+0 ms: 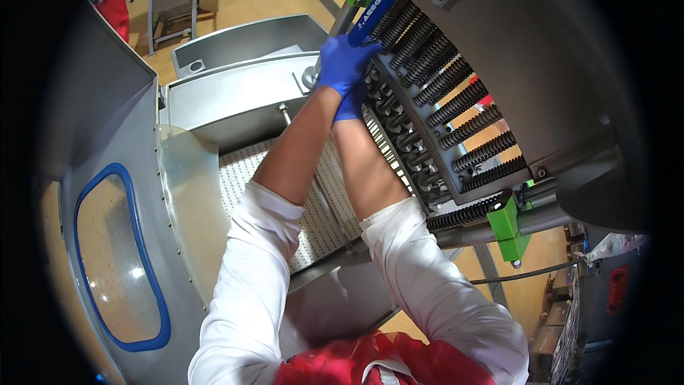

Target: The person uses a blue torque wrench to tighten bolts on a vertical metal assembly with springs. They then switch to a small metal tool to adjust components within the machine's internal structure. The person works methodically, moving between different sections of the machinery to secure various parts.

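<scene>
My left hand (343, 64), in a blue glove, lies at the far end of a dark spring-lined metal block (445, 153). Its fingers curl over the block's edge, against the near end of a blue bar with white lettering (382, 8); whether it grips the bar I cannot make out. Just below it, my right hand (350, 105), also blue-gloved, reaches in beside the block, its fingers hidden behind the left hand and the block. Rows of black coil springs (456, 103) line the block's right side, and dark metal pieces (404, 132) line its left side.
Left of the block, a white perforated belt (246, 171) runs under my forearms, crossed by a metal rod (324, 203). Green clamps (507, 227) sit on metal bars. A steel cover with a blue-rimmed window (121, 257) stands at left. A person in red (114, 7) is far left.
</scene>
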`<act>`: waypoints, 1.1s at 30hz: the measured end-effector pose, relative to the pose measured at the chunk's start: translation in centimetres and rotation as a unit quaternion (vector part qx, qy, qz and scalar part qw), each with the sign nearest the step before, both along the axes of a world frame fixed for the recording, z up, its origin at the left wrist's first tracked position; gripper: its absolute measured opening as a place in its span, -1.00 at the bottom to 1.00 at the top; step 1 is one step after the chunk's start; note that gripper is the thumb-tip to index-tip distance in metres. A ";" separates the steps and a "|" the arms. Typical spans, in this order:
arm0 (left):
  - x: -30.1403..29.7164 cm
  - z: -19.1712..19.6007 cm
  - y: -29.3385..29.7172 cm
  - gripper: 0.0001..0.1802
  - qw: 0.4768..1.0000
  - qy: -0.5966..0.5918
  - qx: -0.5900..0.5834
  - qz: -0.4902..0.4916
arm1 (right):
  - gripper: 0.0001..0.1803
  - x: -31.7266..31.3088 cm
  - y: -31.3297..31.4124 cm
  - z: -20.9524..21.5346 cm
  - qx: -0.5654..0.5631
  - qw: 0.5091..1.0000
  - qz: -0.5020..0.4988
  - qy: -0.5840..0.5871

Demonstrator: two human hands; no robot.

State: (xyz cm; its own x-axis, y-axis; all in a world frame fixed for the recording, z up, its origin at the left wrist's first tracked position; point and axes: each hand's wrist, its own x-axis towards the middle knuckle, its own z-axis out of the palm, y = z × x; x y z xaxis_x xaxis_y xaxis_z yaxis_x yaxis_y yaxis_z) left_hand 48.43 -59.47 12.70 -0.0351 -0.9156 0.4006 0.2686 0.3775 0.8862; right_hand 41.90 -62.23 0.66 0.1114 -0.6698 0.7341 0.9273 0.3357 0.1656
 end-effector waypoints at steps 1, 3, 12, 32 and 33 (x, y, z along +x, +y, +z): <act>-0.8 0.5 1.2 -0.76 0.997 -0.058 -0.031 0.045 | -0.53 -1.6 -0.8 -1.4 0.023 0.998 -0.042 0.033; -2.0 1.2 1.8 -0.78 0.988 -0.095 -0.071 0.103 | -0.52 -5.2 -2.1 -3.3 0.081 0.939 -0.242 0.229; -2.2 -2.7 -1.6 -0.82 0.981 0.052 -0.130 0.131 | -0.50 -1.2 -0.6 -1.5 0.279 0.788 -0.386 0.391; -3.8 1.2 2.5 -0.81 0.960 -0.127 -0.069 0.241 | -0.49 1.3 1.6 2.5 0.384 0.773 -0.367 0.346; -3.9 1.5 2.5 -0.82 0.953 -0.152 -0.065 0.253 | -0.49 1.2 1.7 2.5 0.385 0.773 -0.368 0.346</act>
State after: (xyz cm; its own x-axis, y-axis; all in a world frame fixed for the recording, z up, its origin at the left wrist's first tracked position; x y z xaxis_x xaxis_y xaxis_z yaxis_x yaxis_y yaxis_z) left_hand 44.49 -56.96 14.17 0.2649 -0.7889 0.5544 -0.2393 0.5032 0.8304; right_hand 43.06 -60.51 3.17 -0.3199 -0.9472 0.0215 0.7766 -0.2751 -0.5667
